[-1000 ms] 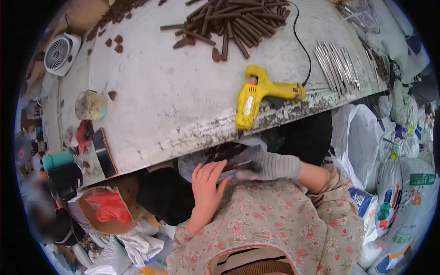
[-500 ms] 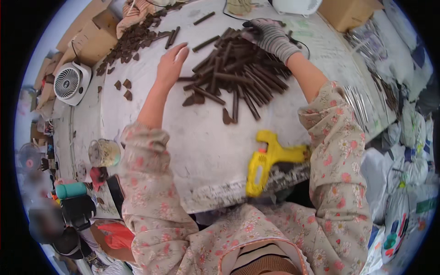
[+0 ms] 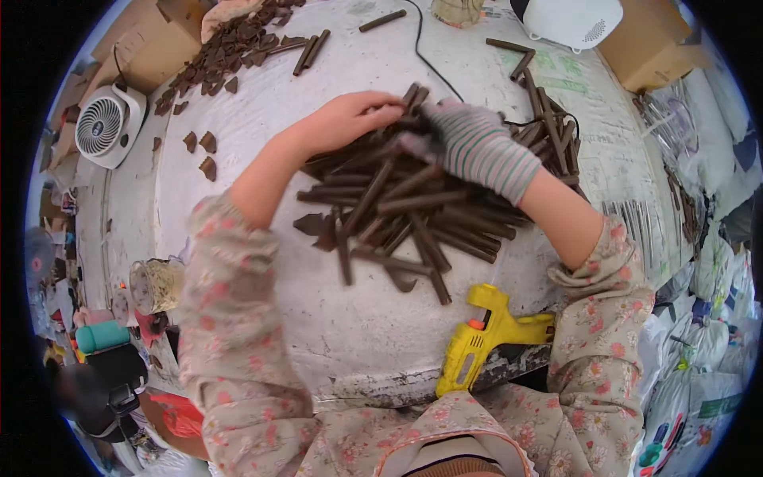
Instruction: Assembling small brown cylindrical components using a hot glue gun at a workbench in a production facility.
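Note:
A heap of dark brown sticks [image 3: 421, 203] lies on the white table, many crossing one another. My bare left hand [image 3: 362, 119] is at the far left of the heap, its fingers bent against several sticks. Opposite it, my right hand [image 3: 481, 147] wears a grey striped glove with dark fingers and presses into the same sticks. Its fingertips are smeared by motion, so their grip is unclear. A few sticks [image 3: 413, 95] stick up between both hands. Nearer to me, a yellow glue gun [image 3: 473, 342] lies at the table's front edge.
Brown broken pieces [image 3: 230, 52] are spread at the far left, near a white fan [image 3: 110, 127]. More sticks [image 3: 552, 127] lie right of the heap, by a black cord [image 3: 421, 48]. Thin metal rods [image 3: 632, 226] lie farther right. A jar [image 3: 155, 286] stands at left.
My left hand has moved right onto the sticks, and the right hand has come nearer and inward. The heap has shifted toward me; some sticks now lie apart at right. The view has shifted too.

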Tool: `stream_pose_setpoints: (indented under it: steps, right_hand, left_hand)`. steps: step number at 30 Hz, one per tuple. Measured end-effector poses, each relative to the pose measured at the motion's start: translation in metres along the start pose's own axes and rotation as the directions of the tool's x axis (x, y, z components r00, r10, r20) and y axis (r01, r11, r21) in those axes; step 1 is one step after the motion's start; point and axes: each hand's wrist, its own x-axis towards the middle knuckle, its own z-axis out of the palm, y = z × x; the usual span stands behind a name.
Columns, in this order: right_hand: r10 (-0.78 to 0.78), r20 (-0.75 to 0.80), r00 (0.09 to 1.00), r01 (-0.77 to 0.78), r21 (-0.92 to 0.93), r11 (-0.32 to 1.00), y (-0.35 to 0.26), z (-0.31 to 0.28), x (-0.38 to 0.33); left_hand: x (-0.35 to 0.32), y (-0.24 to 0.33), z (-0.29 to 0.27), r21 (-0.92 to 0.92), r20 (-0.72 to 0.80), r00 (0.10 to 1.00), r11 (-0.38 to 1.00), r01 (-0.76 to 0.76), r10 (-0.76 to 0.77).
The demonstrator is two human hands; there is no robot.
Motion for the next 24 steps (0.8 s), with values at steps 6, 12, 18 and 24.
stream_pose_setpoints:
  steps: [6,12,18,24]
  right_hand:
    - [-0.253,-0.298,0.920,0.366,0.431,0.825,0.009,-0.019,0.007]
    - [0.292,-0.306,0.906,-0.344,-0.131,0.930,0.161,-0.031,0.091]
    - [0.307,-0.384,0.871,-0.378,-0.122,0.918,0.176,0.014,0.096]
    - [0.316,-0.410,0.856,-0.372,-0.062,0.926,0.231,-0.002,0.110]
  left_hand:
    - [-0.045,-0.034,-0.068,0.099,-0.314,0.949,0.994,0.035,-0.002]
    - [0.017,-0.105,-0.097,0.663,-0.603,0.797,0.549,0.510,-0.012]
    - [0.040,-0.114,-0.086,0.724,-0.547,0.826,0.418,0.549,-0.138]
    - [0.043,-0.091,-0.080,0.651,-0.419,0.868,0.577,0.493,-0.268]
